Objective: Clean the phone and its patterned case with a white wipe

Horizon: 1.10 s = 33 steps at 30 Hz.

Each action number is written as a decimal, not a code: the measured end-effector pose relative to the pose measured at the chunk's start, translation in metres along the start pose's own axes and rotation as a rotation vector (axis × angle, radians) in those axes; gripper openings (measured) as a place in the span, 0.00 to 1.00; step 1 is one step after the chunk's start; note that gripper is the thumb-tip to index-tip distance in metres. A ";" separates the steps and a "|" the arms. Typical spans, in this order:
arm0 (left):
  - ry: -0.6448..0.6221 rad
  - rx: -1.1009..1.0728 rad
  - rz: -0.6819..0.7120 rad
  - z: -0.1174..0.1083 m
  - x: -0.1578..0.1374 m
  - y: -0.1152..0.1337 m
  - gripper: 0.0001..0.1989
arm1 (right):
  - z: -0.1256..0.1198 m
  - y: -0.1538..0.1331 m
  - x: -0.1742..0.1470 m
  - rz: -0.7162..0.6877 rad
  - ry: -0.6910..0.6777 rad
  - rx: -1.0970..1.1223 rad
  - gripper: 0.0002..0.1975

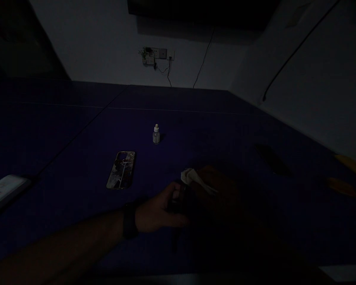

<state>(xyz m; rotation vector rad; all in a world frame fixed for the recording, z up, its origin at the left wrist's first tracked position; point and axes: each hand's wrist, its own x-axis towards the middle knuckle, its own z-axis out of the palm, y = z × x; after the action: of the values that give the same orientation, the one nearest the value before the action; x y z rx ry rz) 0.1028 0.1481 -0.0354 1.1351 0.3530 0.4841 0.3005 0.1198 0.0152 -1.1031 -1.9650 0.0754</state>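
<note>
The scene is very dim. My left hand (157, 213), wearing a black wristband (130, 221), has its fingers closed around a dark object (179, 199) whose kind I cannot make out. Close against it, my right hand (218, 180) is mostly in shadow and grips a crumpled white cloth (192, 177). The cloth lies over the far side of the dark object; whether they touch is unclear. Left of the hands a phone case (121, 170) with a picture on its back lies flat. Beyond them a small dropper bottle (156, 136) stands upright.
The hands are over a dark blue table (86, 150). A white box (6, 190) lies at the left edge, a dark flat slab (271, 159) at the right. Farther right are an orange item (341, 186) and a yellow one (353, 166). Wall sockets (158, 53) with cables are behind.
</note>
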 end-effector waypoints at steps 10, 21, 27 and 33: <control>0.058 0.023 0.025 0.000 0.000 -0.001 0.31 | 0.008 0.014 -0.012 -0.170 -0.176 0.014 0.11; 0.103 0.081 0.003 -0.006 0.001 -0.006 0.30 | 0.007 0.018 -0.008 -0.210 -0.287 0.238 0.11; 0.096 -0.171 -0.055 -0.009 0.008 -0.014 0.41 | 0.012 0.025 -0.013 -0.300 -0.375 0.258 0.08; 0.267 -0.246 -0.146 -0.003 0.011 -0.006 0.27 | 0.014 0.019 -0.018 -0.396 -0.513 0.193 0.06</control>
<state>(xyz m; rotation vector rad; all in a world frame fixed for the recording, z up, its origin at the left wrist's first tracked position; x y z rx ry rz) 0.1112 0.1543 -0.0429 0.8010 0.5874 0.5352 0.3073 0.1229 -0.0131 -0.5865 -2.5366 0.3553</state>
